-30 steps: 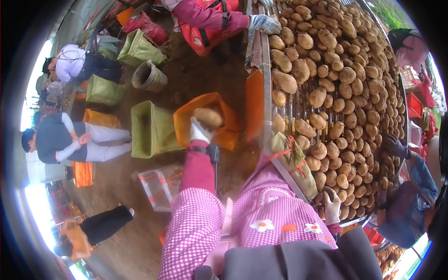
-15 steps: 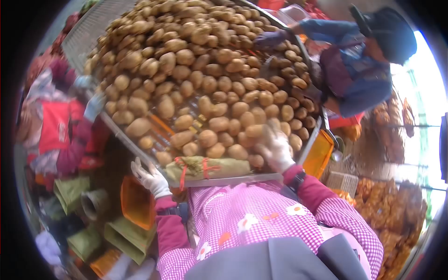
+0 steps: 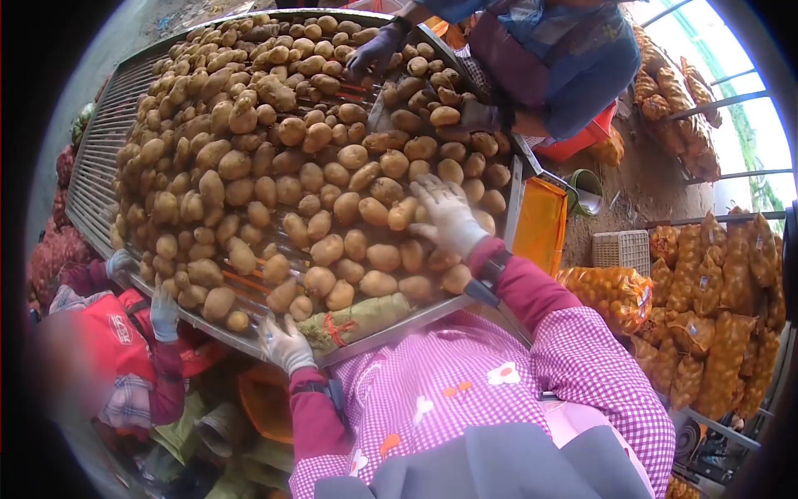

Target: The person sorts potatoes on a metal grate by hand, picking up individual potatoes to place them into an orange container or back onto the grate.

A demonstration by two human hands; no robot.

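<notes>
Brown potatoes lie heaped over a slatted metal sorting table. My right hand, in a white glove, rests on potatoes near the table's right side, its fingers spread. At the near edge my left hand, also gloved, touches the table's rim with fingers stretched out toward the potatoes. Just right of it lies a rolled green bundle tied with red string. I cannot see any potato gripped in either hand.
A co-worker's gloved hand reaches among potatoes at the far right. Another person's gloved hands are at the left rim. An orange crate and green bucket are right; filled net bags are stacked beyond.
My view has shifted, bringing the stacked bags further into sight. My right hand, blurred before, now shows clearly over the potatoes. My left hand stays by the near rim.
</notes>
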